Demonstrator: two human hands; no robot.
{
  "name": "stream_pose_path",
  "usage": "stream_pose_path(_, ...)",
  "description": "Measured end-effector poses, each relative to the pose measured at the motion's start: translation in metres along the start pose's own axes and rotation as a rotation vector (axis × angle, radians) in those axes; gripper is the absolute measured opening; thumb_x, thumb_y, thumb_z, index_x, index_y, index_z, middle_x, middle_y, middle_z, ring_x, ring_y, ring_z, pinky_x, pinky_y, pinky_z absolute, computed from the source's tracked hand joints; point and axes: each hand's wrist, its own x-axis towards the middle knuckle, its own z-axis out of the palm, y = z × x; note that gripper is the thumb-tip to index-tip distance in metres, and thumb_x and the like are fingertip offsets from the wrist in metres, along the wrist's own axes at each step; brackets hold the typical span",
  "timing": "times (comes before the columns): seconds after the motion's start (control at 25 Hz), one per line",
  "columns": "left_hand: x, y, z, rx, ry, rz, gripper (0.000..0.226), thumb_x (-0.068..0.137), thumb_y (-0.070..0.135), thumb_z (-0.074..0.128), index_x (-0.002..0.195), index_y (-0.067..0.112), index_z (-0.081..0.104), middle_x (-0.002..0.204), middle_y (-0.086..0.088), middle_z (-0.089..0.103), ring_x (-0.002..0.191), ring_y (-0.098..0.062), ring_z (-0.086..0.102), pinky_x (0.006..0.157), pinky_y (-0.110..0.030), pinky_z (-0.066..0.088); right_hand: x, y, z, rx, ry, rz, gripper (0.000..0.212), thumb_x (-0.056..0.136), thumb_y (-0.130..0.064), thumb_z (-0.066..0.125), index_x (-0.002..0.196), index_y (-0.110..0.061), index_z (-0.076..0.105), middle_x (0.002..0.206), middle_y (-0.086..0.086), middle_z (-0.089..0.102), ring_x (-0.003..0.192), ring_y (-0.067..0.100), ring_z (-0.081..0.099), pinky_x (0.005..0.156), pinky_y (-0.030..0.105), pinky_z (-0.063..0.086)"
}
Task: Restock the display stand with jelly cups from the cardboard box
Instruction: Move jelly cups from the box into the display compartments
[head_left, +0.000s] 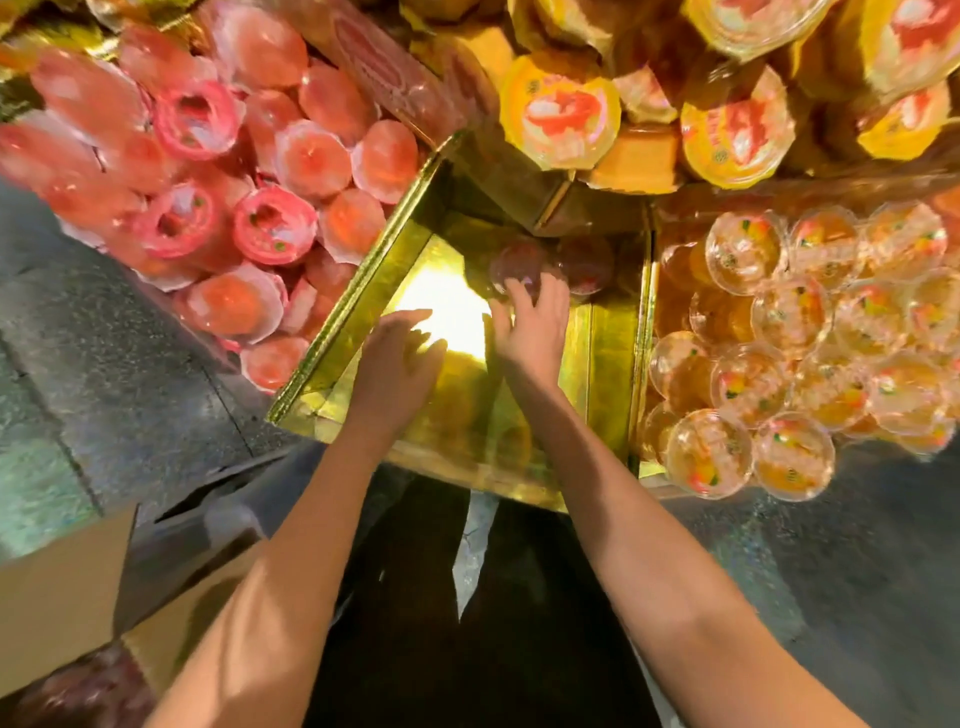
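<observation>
- Your right hand curls its fingers over a dark jelly cup at the back of the gold display stand.
- Your left hand hovers open and empty beside it.

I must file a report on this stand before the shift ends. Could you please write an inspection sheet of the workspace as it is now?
Surface: gold-lined display compartment, glare on its floor.
Job's things: two dark red jelly cups at the compartment's back; cardboard box at lower left, contents unclear.
Clutter: nothing seen.
Hands: left hand open above the compartment; right hand with fingers on one of the cups, grip unclear.
Cables: nothing seen.
Surroundings: pink cups left, orange cups right, yellow-lidded cups above; grey floor below.
</observation>
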Motion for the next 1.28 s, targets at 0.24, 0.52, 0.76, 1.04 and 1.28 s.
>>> stream_pose_path(0.24,0.002,-0.005,0.007,0.000,-0.035,-0.041,0.037,0.098,0.027,0.057,0.134,0.023,0.053,0.137,0.002,0.046,0.114,-0.001,0.044,0.095,-0.015,0.033,-0.015,0.010,0.014,-0.161,-0.011,-0.187,0.046,0.088,-0.009,0.062,0.134,-0.012,0.056,0.143,0.023,0.048,0.139,0.039,0.037,0.118,0.051,0.007)
stream_pose_path(0.52,0.014,0.008,0.011,-0.014,-0.022,-0.014,0.037,0.098,0.022,0.059,0.134,0.018,0.053,0.140,-0.002,0.046,0.109,0.001,0.044,0.077,0.009,0.028,0.009,0.006,0.003,-0.053,-0.082,-0.091,0.035,0.093,-0.011,0.049,0.126,-0.014,0.059,0.145,0.014,0.044,0.142,0.032,0.026,0.121,0.040,-0.002)
stream_pose_path(0.76,0.011,0.004,0.023,-0.021,-0.063,0.000,0.037,0.098,0.025,0.058,0.134,0.020,0.053,0.133,0.004,0.046,0.099,0.028,0.040,0.079,0.008,0.029,0.024,0.011,-0.011,-0.034,-0.031,0.064,0.027,0.098,-0.028,0.052,0.118,-0.011,0.062,0.127,0.025,0.048,0.131,0.042,0.033,0.117,0.047,0.014)
stream_pose_path(1.04,0.013,-0.003,0.020,-0.067,-0.069,-0.027,0.037,0.097,0.028,0.059,0.134,0.026,0.053,0.137,0.003,0.050,0.114,-0.002,0.047,0.090,-0.015,0.036,0.029,0.006,-0.014,0.044,-0.109,0.131,0.043,0.097,-0.038,0.053,0.130,-0.010,0.057,0.141,0.025,0.043,0.145,0.041,0.012,0.119,0.046,-0.006)
stream_pose_path(1.28,0.013,-0.004,0.013,-0.047,-0.038,-0.032,0.039,0.097,0.025,0.058,0.135,0.021,0.053,0.133,0.008,0.049,0.112,0.001,0.046,0.082,0.002,0.032,0.029,0.009,-0.008,0.115,-0.044,0.141,0.038,0.094,-0.034,0.058,0.123,-0.009,0.060,0.143,0.023,0.043,0.144,0.039,0.013,0.119,0.048,-0.002)
